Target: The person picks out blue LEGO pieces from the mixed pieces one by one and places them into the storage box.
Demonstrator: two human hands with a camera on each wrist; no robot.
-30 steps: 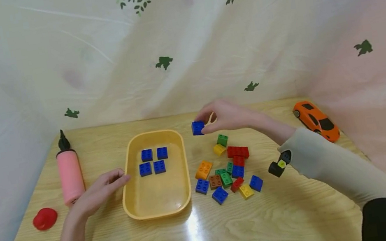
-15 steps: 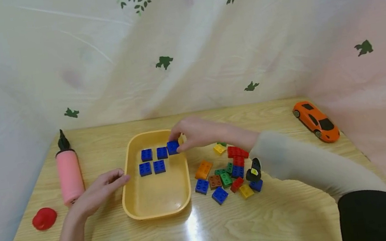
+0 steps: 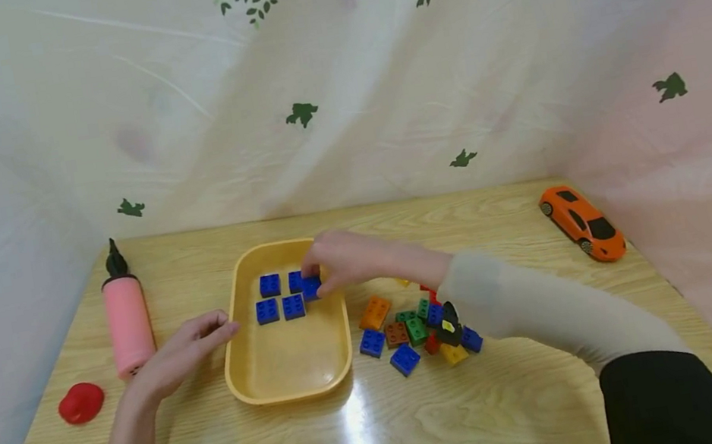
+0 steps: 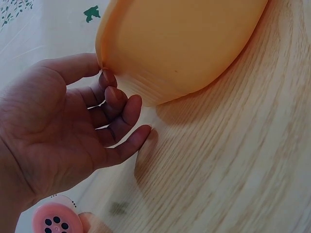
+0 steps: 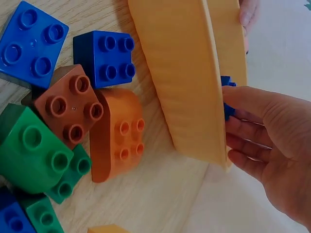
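In the tray [image 3: 289, 362], toward its far end, four blue blocks [image 3: 267, 311] already sat in two rows of two, and that much of the gathering looked done to me. The right hand [image 3: 347, 258] reached over the tray's right side, pinching a fifth blue block [image 3: 311, 288] between thumb and fingers, close by the far-right one of the four; whether it touched that neighbour or the tray's floor I could not tell, so I would call it not yet placed. At the tray's left edge the left hand [image 3: 198, 345] had its thumb over the rim and its fingers bent against the outer wall, nipping the edge, probably to steady it. To the right of the tray lay what was left: a loose cluster with at least four more blue ones, one partly covered by the black strap [image 3: 449, 325] on the right wrist, mixed with an orange block [image 3: 376, 312], a brown block [image 3: 396, 334], green blocks [image 3: 417, 330], a yellow block [image 3: 455, 353] and bits of red. The arm hid some of it, so I could not finish counting. Only blue showed inside the tray; by my reckoning the blue ones were about half gathered. Left of the tray stood apart a pink pump [image 3: 128, 317]; well to its right, an orange toy car [image 3: 582, 223].
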